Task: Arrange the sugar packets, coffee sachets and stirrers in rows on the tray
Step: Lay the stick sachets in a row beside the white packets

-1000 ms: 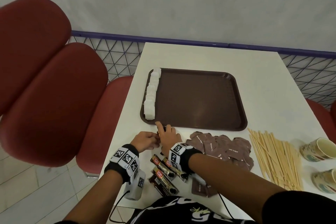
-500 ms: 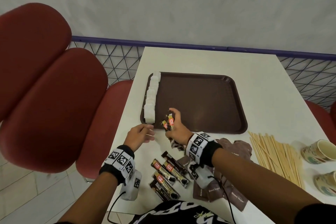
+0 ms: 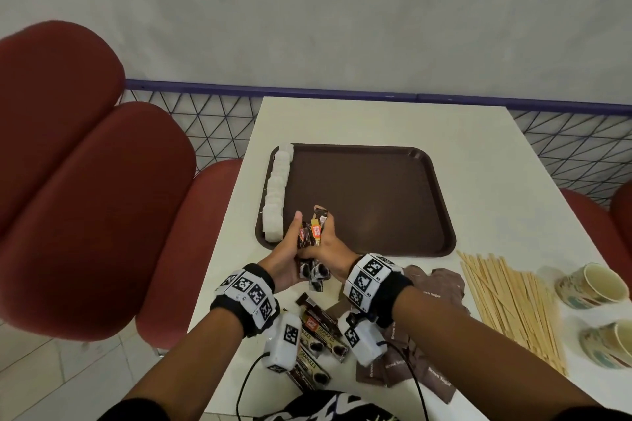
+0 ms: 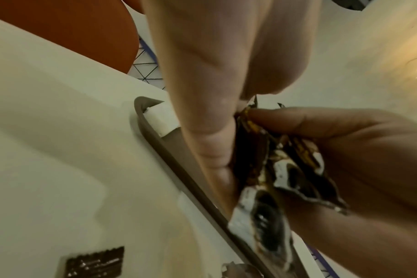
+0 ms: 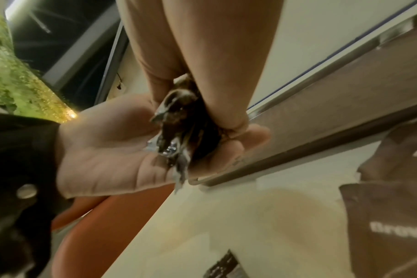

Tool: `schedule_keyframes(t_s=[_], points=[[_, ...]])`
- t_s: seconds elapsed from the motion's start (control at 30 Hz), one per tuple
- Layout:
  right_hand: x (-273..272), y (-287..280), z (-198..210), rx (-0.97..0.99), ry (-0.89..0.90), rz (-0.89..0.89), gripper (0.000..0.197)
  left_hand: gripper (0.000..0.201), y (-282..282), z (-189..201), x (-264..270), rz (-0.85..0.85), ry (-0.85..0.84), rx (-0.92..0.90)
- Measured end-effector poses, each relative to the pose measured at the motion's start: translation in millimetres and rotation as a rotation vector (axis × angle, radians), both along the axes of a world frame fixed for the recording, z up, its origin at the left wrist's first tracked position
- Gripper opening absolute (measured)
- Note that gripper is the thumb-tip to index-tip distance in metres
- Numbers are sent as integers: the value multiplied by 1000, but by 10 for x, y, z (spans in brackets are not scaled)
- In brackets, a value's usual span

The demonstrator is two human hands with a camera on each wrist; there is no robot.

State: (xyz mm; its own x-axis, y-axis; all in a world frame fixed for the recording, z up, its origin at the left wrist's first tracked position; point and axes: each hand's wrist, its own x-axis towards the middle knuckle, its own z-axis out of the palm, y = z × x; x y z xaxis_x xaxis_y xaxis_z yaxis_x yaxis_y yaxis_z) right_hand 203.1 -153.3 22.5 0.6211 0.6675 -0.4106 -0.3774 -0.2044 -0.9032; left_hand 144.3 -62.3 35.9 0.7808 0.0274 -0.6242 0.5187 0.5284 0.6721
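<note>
A brown tray [image 3: 376, 202] lies mid-table with a row of white sugar packets [image 3: 276, 195] along its left edge. Over the tray's near-left corner both hands hold one bundle of dark coffee sachets [image 3: 312, 237] upright. My left hand [image 3: 293, 236] grips it from the left, thumb pointing up. My right hand [image 3: 326, 232] wraps it from the right. In the left wrist view my left hand [image 4: 226, 105] lies against the sachets [image 4: 262, 180]. In the right wrist view my right hand [image 5: 191, 90] curls round the sachets [image 5: 179, 131].
Loose coffee sachets [image 3: 319, 335] lie near the table's front edge under my wrists. Brown sugar packets [image 3: 431, 314] are piled to their right. Wooden stirrers [image 3: 513, 304] fan out farther right, beside two paper cups [image 3: 593, 285]. Red chairs [image 3: 85, 198] stand to the left.
My right hand has raised the sachet bundle over the tray's near-left corner, and my left hand has come in from the left and taken hold of the bundle too.
</note>
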Motion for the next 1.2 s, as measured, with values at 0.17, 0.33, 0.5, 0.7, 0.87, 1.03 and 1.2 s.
schedule_keyframes(t_s=[0.17, 0.33, 0.5, 0.7, 0.87, 1.03, 1.2], points=[[43, -108, 67, -377, -405, 241, 84, 62, -54, -12, 8, -13, 4, -23], [132, -289, 157, -522, -618, 516, 92, 57, -194, -5, 18, 33, -37, -64], [258, -391, 227, -507, -617, 632, 93, 43, -342, 14, 26, 97, -89, -74], [300, -406, 318, -456, -624, 630, 93, 42, -359, -16, 12, 189, -96, -42], [244, -359, 339, -401, -516, 576, 100, 36, -285, -7, -30, 236, -93, 16], [269, -246, 311, -283, -317, 505, 108, 31, -108, 12, -59, 246, -131, 49], [290, -215, 306, -223, -151, 401, 75, 27, 246, 0, -76, 368, -134, 95]])
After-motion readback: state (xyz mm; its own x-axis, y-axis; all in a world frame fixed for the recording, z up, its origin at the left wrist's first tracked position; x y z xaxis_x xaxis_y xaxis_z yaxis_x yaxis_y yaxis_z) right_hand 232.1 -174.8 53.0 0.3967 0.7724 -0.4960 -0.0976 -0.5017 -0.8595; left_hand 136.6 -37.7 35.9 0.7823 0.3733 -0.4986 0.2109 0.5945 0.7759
